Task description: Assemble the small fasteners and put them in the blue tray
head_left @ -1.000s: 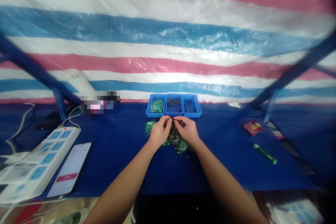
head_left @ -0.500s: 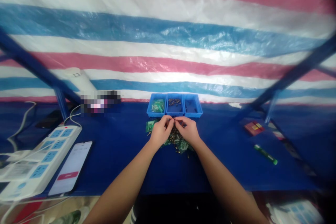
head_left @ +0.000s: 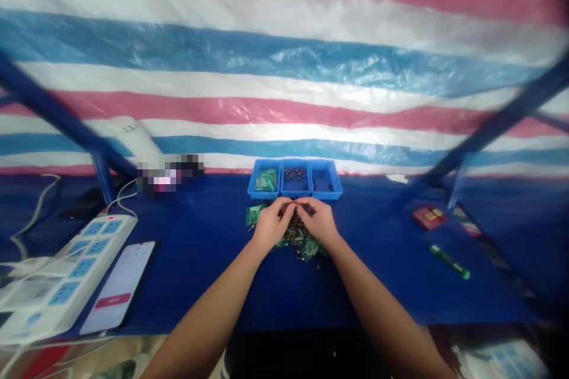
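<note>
My left hand [head_left: 274, 222] and my right hand [head_left: 317, 220] meet at the fingertips, both pinched closed. Whatever small thing sits between the fingers is too small to make out. Below and between the hands lies a pile of small brass-coloured metal parts [head_left: 295, 237] mixed with green plastic packets [head_left: 310, 246]. One more green packet [head_left: 255, 214] lies left of my left hand. Just beyond the fingers stand three joined blue bins: the left bin [head_left: 264, 195] holds green packets, the middle bin [head_left: 296, 193] small brass-coloured parts, the right bin [head_left: 326, 194] a few dark slender pieces.
At the left are a white power strip [head_left: 89, 260] with cables and a phone [head_left: 119, 287] with a lit screen. To the right lie a red box [head_left: 429, 218] and a green tube [head_left: 449, 262]. Blue frame bars [head_left: 471, 142] slant up on both sides before a striped sheet [head_left: 284, 109].
Both hands keep almost the same pose, fingertips together. The whole view has shifted very slightly; nothing else has visibly moved.
</note>
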The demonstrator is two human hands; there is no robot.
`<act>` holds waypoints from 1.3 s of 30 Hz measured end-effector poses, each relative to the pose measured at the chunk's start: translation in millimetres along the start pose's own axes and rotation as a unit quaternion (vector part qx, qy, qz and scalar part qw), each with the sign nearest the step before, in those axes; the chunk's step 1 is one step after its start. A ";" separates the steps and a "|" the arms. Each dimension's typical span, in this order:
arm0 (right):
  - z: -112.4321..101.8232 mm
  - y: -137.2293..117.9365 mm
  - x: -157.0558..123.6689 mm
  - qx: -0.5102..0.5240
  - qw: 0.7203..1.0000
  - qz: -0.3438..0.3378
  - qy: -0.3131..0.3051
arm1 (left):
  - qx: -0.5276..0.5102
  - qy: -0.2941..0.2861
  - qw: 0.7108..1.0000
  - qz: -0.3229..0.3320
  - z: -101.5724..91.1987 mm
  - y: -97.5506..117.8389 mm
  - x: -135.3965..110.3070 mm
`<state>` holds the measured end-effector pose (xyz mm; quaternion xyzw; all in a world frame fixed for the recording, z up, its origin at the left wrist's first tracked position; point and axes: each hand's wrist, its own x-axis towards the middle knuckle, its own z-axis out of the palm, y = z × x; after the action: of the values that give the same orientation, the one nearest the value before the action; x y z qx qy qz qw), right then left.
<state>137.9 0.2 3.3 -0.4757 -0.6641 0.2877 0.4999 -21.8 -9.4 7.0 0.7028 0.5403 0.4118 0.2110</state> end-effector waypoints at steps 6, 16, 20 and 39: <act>-0.8 -0.1 0.3 0.034 0.998 0.052 0.027 | -0.015 -0.011 0.999 0.035 3.4 -6.8 -0.2; -1.1 -4.2 0.9 0.087 0.993 0.077 -0.009 | 0.000 0.035 0.995 0.096 2.7 -10.1 2.3; -1.0 -1.3 2.3 0.106 0.990 0.095 0.013 | 0.007 0.024 0.995 0.093 3.3 -8.4 1.5; -2.3 5.8 6.0 0.123 0.988 0.092 0.012 | 0.023 0.034 0.998 0.054 1.4 -4.3 0.4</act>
<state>141.7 7.7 1.4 -0.4733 -0.5712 0.4064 0.5334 -23.1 -7.4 3.2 0.7211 0.5180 0.4335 0.1540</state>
